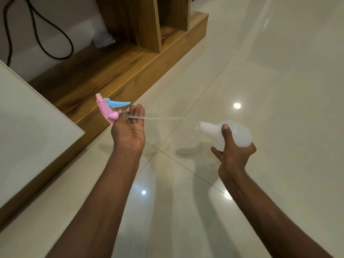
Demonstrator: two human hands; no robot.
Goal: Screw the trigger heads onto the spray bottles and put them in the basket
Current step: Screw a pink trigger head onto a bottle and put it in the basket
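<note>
Step in hand, as I judge it: the first part of assembly, bringing head and bottle together. Nothing is threaded yet; the two parts are well apart in the air above the tiled floor (260,71).

My left hand (128,125) sits at about 9 o'clock from frame centre, palm up. It holds the trigger head (107,108), a pink body with a blue lever, pinched at the collar between thumb and fingers; the remaining fingers lie fairly straight and loose. The dip tube (149,118) runs from the collar across the palm and points toward 3 o'clock, at the bottle.

My right hand (233,151) is at about 3 o'clock, gripping the bottle (223,131) round its wide body, thumb laid over the upper side. The bottle is translucent white, tilted, with its open neck aimed toward 9 o'clock, facing the tube tip but not touching it.

Next move, in my judgement: close the gap, feed the tube tip into the neck, seat the collar squarely, then turn. The tube is thin and looks flexible; it may miss the mouth.

No basket is in view. A wooden plinth (130,67) lies at 11 o'clock, a white panel (28,127) at 9 o'clock.
</note>
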